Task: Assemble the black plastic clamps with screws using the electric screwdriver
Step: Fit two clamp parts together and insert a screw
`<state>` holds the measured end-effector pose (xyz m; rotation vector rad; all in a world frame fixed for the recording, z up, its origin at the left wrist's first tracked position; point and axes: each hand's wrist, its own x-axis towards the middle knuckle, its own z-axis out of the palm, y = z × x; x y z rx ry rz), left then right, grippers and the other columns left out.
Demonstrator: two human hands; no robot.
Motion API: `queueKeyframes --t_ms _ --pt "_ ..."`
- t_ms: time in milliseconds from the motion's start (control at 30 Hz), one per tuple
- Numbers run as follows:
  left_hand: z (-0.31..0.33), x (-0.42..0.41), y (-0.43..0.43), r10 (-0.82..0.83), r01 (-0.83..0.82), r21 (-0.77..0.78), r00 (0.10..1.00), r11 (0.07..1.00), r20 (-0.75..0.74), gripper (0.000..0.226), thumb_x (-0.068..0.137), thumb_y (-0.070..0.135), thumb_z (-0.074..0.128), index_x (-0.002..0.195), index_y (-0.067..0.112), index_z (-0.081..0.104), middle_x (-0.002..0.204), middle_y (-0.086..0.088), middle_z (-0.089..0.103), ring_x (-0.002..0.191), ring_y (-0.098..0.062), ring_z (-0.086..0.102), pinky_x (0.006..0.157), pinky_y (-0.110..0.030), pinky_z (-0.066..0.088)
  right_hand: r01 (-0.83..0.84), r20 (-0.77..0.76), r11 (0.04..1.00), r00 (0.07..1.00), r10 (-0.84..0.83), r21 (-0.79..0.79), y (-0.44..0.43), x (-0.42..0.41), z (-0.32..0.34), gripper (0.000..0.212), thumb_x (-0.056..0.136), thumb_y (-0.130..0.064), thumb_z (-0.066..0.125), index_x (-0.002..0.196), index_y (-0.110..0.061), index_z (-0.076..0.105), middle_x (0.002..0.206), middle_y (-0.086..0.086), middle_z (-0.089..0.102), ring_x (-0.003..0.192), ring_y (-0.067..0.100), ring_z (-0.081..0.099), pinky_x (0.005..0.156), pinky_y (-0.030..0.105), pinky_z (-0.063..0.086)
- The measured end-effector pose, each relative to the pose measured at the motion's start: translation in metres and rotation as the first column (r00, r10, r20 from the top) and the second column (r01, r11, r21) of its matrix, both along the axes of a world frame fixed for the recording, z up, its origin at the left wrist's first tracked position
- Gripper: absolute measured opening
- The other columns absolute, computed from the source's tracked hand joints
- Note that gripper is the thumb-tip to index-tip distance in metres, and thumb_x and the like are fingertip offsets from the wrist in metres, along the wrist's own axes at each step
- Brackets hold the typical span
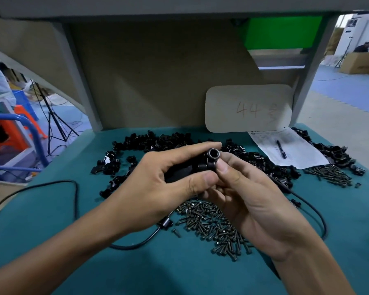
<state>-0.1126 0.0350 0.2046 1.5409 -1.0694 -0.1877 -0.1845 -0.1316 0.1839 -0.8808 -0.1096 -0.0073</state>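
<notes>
Black plastic clamp with round bore (213, 155) is pinched between thumb and fingers of right hand (251, 201), above teal table mat (51, 209). Black tool body (179, 172), touching the clamp, is gripped in left hand (164, 179). Heap of small dark metal screws (217, 226) is noted beneath.

— What lies at the bench's (30, 205) far right corner?
— A printed sheet (296, 154), flat, with a pen (281, 149) on it. A pale card (248, 109) marked "44" stands behind it against the back board (147, 81).
— And off the bench?
— Left, a black tripod (51, 120) near an orange stool (19, 128); upper right, a green panel (283, 31) and, farther off, a cardboard box (360, 62)
</notes>
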Motion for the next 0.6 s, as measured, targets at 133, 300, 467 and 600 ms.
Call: queueKeyframes --t_ms 133,300,467,600 --pt "-0.0020 -0.0008 0.0011 0.006 -0.006 -0.002 1.000 1.000 -0.012 0.043 0.089 0.018 0.070 0.131 0.023 0.064 0.115 0.009 0.074 0.091 -0.012 0.074 0.078 -0.019 0.057 -0.006 -0.007 1.000 1.000 0.005 -0.017 0.0012 -0.0012 -0.0004 0.025 0.081 -0.021 0.081 0.103 -0.009 0.079 0.110 0.021 0.072 0.092 0.023 0.073 0.076 0.028 0.061" --pt "-0.0028 -0.0006 0.0018 0.008 -0.008 -0.007 1.000 1.000 -0.003 0.039 0.088 0.021 0.071 0.127 0.028 0.066 0.114 0.009 0.074 0.091 -0.013 0.074 0.078 -0.018 0.057 -0.039 0.002 0.999 0.999 0.039 -0.036 -0.0014 -0.0010 -0.0016 0.035 0.078 -0.021 0.078 0.109 -0.004 0.074 0.121 0.030 0.067 0.102 0.030 0.068 0.083 0.032 0.061" --pt "-0.0026 -0.0011 0.0011 -0.009 0.008 -0.013 1.000 1.000 -0.016 0.039 0.089 0.020 0.071 0.127 0.025 0.065 0.109 0.010 0.075 0.084 -0.008 0.073 0.076 -0.018 0.057 -0.039 0.004 0.998 0.999 0.039 -0.053 -0.0023 0.0005 -0.0032 0.034 0.077 -0.021 0.077 0.108 -0.005 0.074 0.118 0.027 0.068 0.097 0.027 0.069 0.079 0.030 0.061" --pt "-0.0036 -0.0002 -0.0006 0.004 -0.005 -0.024 1.000 1.000 -0.025 0.039 0.087 0.018 0.071 0.126 0.023 0.066 0.108 0.007 0.075 0.081 -0.009 0.073 0.075 -0.019 0.057 -0.040 0.006 0.998 0.999 0.041 -0.057 -0.0033 0.0019 -0.0042 0.037 0.078 -0.020 0.076 0.111 -0.003 0.070 0.112 0.023 0.070 0.092 0.024 0.070 0.077 0.028 0.061"
